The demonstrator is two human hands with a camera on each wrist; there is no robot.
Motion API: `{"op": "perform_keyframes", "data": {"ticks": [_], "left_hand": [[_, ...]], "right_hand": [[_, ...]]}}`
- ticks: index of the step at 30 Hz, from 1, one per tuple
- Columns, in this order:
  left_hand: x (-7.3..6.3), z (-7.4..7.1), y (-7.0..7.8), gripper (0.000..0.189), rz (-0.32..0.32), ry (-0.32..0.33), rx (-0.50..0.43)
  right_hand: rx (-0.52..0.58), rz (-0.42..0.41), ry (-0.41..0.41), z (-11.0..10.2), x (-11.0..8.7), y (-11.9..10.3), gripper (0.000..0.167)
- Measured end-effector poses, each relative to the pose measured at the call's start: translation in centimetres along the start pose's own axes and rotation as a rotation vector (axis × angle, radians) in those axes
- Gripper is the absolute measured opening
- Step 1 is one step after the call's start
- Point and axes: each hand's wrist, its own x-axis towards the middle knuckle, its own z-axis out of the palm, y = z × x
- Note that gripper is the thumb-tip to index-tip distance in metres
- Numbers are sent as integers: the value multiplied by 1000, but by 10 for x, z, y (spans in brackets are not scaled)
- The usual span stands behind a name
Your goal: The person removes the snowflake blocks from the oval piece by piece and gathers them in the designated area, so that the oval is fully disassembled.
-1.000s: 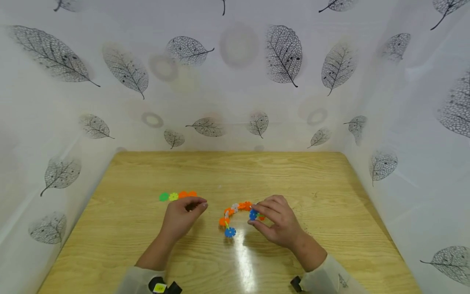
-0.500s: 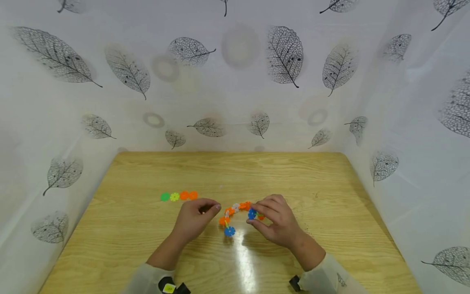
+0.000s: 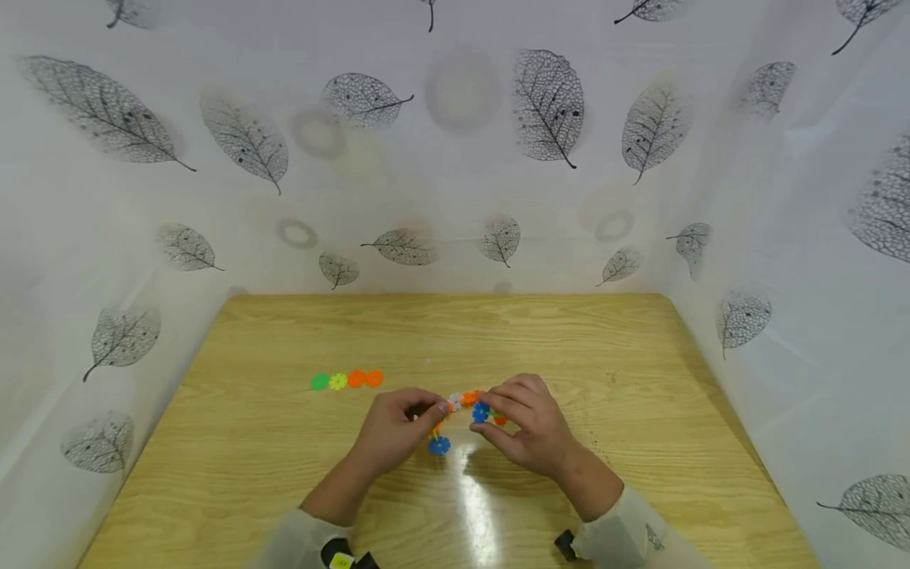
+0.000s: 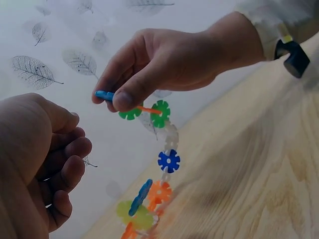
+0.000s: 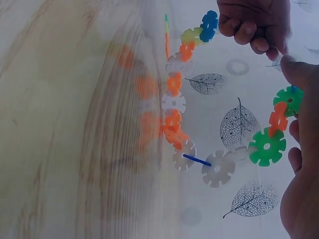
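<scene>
Your right hand (image 3: 529, 427) pinches a blue disc (image 3: 481, 412) between thumb and fingers, near the centre of the head view. Your left hand (image 3: 398, 431) is just to the left in that view, its fingers loosely bent and holding nothing that shows; the left wrist view shows a gap between it and the pinched disc. In the head view its thumb tip overlaps the chain (image 3: 471, 397), but you cannot tell there whether they touch.

The pinched disc is one end of this chain of notched plastic discs, which curves between your hands at the centre of the head view. From that end, in the right wrist view, come a green disc (image 5: 289, 101), an orange one (image 5: 278, 119) and another green one (image 5: 267, 147), then clear discs with a dark blue one (image 5: 197, 160) between them, seen edge-on. Orange and clear discs alternate up the middle of that view to a yellow disc (image 5: 191, 36) and the other blue end (image 5: 209, 26).

Farther out, left of centre in the head view, a row of green, yellow and two orange discs (image 3: 356, 378) lies on the wooden desk (image 3: 569, 340). A pale curtain (image 3: 455, 182) printed with dark leaves fills the upper frame.
</scene>
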Motion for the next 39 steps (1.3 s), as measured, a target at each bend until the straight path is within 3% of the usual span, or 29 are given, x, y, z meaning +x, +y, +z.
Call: {"op": "perform_keyframes", "data": {"ticks": [5,16,26,34,39], "left_hand": [[1,7,5,20,17,-29,-22],[4,16,14,11,56,-72,-66],[3,18,20,9,53,26,41],[3,17,20,11,54,79,54],[3,19,20,14,68,107,64]], "right_hand": [[7,-2,-15,2,1,0,39],[4,-15,-25,5,4,-2,36],[-18,-10,-31,3,3,-1,38],[-16,-45,-7,-1,3,1,14],[-20,-77,-11,-1,3,1,8]]}}
